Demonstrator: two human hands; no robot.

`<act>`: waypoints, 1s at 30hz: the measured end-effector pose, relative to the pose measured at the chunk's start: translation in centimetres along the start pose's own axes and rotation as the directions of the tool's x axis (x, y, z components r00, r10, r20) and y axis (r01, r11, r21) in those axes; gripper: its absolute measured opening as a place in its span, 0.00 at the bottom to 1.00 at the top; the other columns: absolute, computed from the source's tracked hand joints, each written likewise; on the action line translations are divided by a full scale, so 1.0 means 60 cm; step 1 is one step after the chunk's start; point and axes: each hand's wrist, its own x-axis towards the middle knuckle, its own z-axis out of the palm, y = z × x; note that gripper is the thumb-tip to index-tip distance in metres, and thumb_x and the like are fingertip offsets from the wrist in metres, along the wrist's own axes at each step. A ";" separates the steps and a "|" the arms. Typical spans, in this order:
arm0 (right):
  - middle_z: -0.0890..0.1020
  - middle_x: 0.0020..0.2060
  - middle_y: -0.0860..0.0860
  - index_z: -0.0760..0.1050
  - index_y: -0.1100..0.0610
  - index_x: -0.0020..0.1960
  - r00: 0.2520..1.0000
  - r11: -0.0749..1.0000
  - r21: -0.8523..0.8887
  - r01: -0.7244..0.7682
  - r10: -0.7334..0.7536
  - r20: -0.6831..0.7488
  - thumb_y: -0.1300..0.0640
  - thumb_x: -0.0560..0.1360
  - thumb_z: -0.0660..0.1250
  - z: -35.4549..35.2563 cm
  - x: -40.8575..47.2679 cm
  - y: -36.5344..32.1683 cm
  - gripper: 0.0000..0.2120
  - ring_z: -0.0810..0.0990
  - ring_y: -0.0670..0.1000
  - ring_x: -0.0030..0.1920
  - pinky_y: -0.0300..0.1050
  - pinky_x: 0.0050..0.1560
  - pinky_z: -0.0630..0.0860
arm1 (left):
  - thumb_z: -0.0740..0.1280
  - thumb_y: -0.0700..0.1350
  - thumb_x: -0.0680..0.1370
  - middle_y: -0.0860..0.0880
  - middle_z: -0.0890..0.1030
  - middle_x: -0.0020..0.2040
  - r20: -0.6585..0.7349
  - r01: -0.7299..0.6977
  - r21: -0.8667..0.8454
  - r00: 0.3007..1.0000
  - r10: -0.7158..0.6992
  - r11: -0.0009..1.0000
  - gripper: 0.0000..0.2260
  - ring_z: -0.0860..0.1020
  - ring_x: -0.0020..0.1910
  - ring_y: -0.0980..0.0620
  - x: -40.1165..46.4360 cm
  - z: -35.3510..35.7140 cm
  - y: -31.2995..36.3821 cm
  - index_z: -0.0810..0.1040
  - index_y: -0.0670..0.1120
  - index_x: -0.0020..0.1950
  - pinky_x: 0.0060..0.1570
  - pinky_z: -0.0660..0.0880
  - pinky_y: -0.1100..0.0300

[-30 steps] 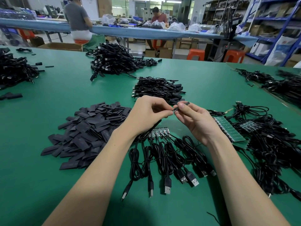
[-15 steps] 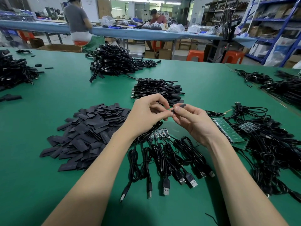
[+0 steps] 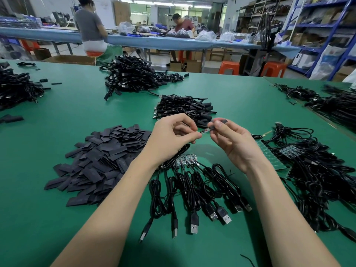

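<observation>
The left hand [image 3: 171, 137] is pinching a small board [image 3: 205, 130] between thumb and forefinger, the other fingers curling loosely beneath. The board's cable [image 3: 181, 153] is trailing down under the palm toward the table. The board is sticking out rightward from those fingertips, its long axis running left to right and rising slightly at the right end. Just right of it, the sleeve [image 3: 221, 122] is sitting in the pinch of the right hand [image 3: 237, 145], thumb and forefinger closing on it. Its mouth is facing left, at or just over the board's free tip; I cannot tell which. Board and sleeve are lying nearly in one line, both held above the table. So the coming move, as I judge it, is calling for a short straight slide of the sleeve leftward along the board, the right hand travelling and the left hand steadying.

The green table [image 3: 77, 112] is carrying, left to right, a cable heap [image 3: 15, 89], a sleeve pile [image 3: 102, 157], a row of USB cables [image 3: 194, 191] under the hands, and a green panel [image 3: 269, 155] beside tangled cables [image 3: 317, 170]. A small bundle [image 3: 183, 108] is lying just beyond the hands.

Behind, two people are working at a long blue bench [image 3: 154, 41]. Orange stools [image 3: 231, 67] are standing in front of it, and shelving [image 3: 317, 26] is filling the right wall.
</observation>
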 end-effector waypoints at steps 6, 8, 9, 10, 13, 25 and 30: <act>0.86 0.47 0.56 0.86 0.56 0.46 0.999 0.999 -0.049 -0.003 0.005 0.054 0.59 0.69 0.76 0.006 -0.001 0.002 0.06 0.85 0.50 0.46 0.38 0.50 0.81 | 0.78 0.40 0.72 0.46 0.85 0.36 0.014 -0.021 0.004 1.000 0.021 1.000 0.07 0.85 0.37 0.50 0.000 0.001 -0.004 0.81 0.43 0.45 0.45 0.82 0.58; 0.86 0.47 0.56 0.86 0.56 0.46 0.998 0.999 -0.044 -0.001 0.004 0.055 0.59 0.69 0.76 0.009 -0.001 0.006 0.06 0.85 0.50 0.46 0.38 0.50 0.81 | 0.78 0.40 0.72 0.48 0.85 0.37 0.016 -0.026 -0.002 1.000 0.026 1.000 0.06 0.85 0.37 0.50 0.001 0.000 -0.004 0.83 0.44 0.45 0.46 0.82 0.57; 0.86 0.47 0.56 0.86 0.56 0.46 0.999 0.999 -0.038 0.001 0.001 0.053 0.59 0.69 0.76 0.010 -0.001 0.006 0.05 0.85 0.49 0.45 0.38 0.50 0.81 | 0.77 0.40 0.73 0.49 0.86 0.37 0.018 -0.031 -0.006 0.999 0.031 1.000 0.05 0.85 0.37 0.50 0.001 -0.001 -0.004 0.84 0.45 0.46 0.46 0.82 0.57; 0.86 0.46 0.56 0.86 0.56 0.45 0.999 0.999 -0.032 0.004 -0.003 0.048 0.59 0.69 0.76 0.010 -0.001 0.006 0.05 0.85 0.49 0.45 0.38 0.50 0.81 | 0.77 0.40 0.73 0.49 0.86 0.38 0.020 -0.037 -0.007 0.999 0.037 0.999 0.04 0.85 0.38 0.49 0.001 0.000 -0.003 0.85 0.46 0.46 0.46 0.82 0.57; 0.86 0.46 0.56 0.86 0.57 0.45 1.000 0.999 -0.036 0.008 -0.008 0.015 0.58 0.70 0.76 0.012 -0.001 0.008 0.05 0.85 0.48 0.44 0.37 0.48 0.81 | 0.77 0.40 0.73 0.50 0.86 0.40 0.023 -0.052 0.002 0.998 0.052 0.999 0.03 0.85 0.38 0.49 0.001 0.002 -0.003 0.87 0.46 0.46 0.46 0.83 0.54; 0.86 0.44 0.55 0.86 0.56 0.44 0.998 0.994 -0.109 -0.030 0.035 0.052 0.57 0.70 0.76 0.017 -0.005 0.010 0.04 0.85 0.47 0.41 0.36 0.45 0.81 | 0.78 0.41 0.72 0.48 0.87 0.39 0.032 -0.047 -0.039 0.998 0.048 0.998 0.05 0.86 0.38 0.46 0.000 0.001 -0.001 0.85 0.45 0.46 0.47 0.83 0.49; 0.87 0.45 0.54 0.87 0.54 0.44 0.994 0.988 -0.149 -0.040 0.054 0.091 0.54 0.68 0.77 0.021 -0.006 0.011 0.06 0.84 0.46 0.41 0.36 0.46 0.80 | 0.78 0.41 0.73 0.49 0.86 0.37 0.034 -0.039 -0.012 0.999 0.040 0.999 0.06 0.86 0.38 0.49 0.001 -0.002 -0.005 0.82 0.45 0.46 0.44 0.82 0.58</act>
